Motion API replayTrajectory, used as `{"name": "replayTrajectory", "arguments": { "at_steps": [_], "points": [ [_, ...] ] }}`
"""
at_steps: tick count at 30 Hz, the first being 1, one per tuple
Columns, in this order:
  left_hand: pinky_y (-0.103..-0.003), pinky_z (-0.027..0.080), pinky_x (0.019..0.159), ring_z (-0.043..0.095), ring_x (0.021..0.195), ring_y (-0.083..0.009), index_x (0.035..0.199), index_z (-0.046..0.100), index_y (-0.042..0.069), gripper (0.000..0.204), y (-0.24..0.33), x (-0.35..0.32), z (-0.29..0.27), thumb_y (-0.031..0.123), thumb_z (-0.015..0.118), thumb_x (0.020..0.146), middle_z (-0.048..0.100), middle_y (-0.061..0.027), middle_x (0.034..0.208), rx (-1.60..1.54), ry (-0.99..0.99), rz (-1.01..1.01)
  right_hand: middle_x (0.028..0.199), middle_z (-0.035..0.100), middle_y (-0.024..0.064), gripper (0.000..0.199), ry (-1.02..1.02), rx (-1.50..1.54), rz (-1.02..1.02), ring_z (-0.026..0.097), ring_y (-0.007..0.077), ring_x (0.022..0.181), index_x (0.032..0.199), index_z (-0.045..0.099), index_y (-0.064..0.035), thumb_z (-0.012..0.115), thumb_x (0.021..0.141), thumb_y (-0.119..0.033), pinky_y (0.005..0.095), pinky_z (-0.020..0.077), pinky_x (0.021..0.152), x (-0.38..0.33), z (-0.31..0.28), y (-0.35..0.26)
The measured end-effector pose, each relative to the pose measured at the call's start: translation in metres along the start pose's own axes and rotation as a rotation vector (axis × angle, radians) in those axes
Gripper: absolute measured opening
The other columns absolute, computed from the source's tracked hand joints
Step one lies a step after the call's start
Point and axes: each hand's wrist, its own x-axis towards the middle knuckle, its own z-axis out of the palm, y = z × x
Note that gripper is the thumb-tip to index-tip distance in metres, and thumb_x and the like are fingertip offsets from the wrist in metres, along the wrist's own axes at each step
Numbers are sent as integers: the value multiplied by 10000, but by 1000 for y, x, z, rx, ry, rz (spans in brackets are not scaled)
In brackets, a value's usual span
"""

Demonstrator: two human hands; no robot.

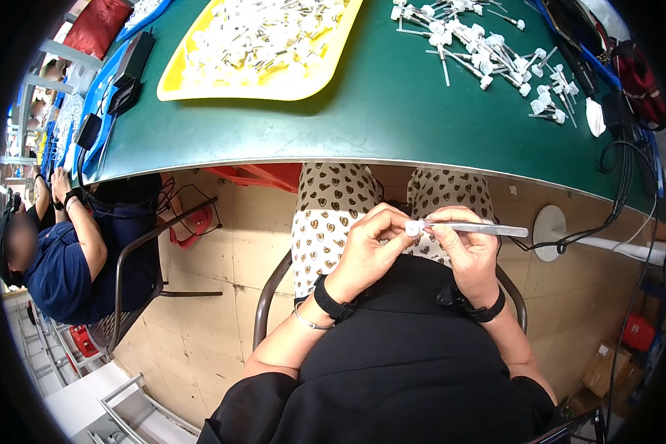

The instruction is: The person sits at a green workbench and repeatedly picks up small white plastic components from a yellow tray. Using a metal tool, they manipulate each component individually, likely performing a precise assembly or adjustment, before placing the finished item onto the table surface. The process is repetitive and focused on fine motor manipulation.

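Above my lap, my left hand (371,243) pinches a small white plastic piece (414,228) between thumb and fingertips. My right hand (468,255) is closed round a pair of metal tweezers (499,229), whose blunt end sticks out to the right. The tweezers' tips meet the white piece, and my fingers partly cover that spot. Beyond my hands, a yellow tray (233,94) full of small white parts with metal pins stands on the green table (274,137). Similar white parts with thin stems (488,55) lie in a loose heap at the table's far right.
The table's front edge runs between my hands and the tray. Black cables (625,189) hang at the right corner near a white post (614,246). A co-worker (70,259) sits at the left, by blue trays and a black device (132,70). Cardboard boxes (607,368) stand at lower right.
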Motion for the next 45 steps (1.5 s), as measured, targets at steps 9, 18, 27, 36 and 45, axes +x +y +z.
{"name": "replayTrajectory", "arguments": {
  "at_steps": [9,18,27,36,45],
  "points": [
    [-242,572,758,666,864,-115,977,651,-28,76,2,-3,3,-7,700,923,634,-68,1029,-95,-13,-64,1004,684,94,108,-3,-205,-122,645,159,858,1021,708,11,690,918,-17,302,537,721,-1,6,-13],
    [-242,555,703,670,851,-140,973,673,-27,96,7,-2,5,-50,701,884,652,-94,1009,174,35,155,975,686,107,97,-38,-360,-355,652,194,846,1001,708,12,693,907,-8,303,537,717,3,4,-4],
    [-341,544,845,661,983,-264,990,681,-3,208,10,-1,2,-96,714,807,669,-136,1051,445,157,367,1015,685,104,135,32,-243,-212,650,165,879,1034,700,5,701,899,6,286,527,772,-1,0,1],
    [-346,543,850,659,991,-263,1007,673,3,229,13,-2,2,-97,714,805,665,-135,1066,430,187,384,1038,661,99,149,41,-185,-151,624,131,843,1052,684,23,690,903,22,266,518,734,-2,-1,1],
    [-257,555,796,649,883,-99,1041,630,-20,115,135,68,-57,-55,666,938,687,-76,978,264,591,686,1064,643,82,130,88,-69,-134,594,101,824,1067,675,22,670,939,1,236,490,705,0,-4,5]
  ]
}}
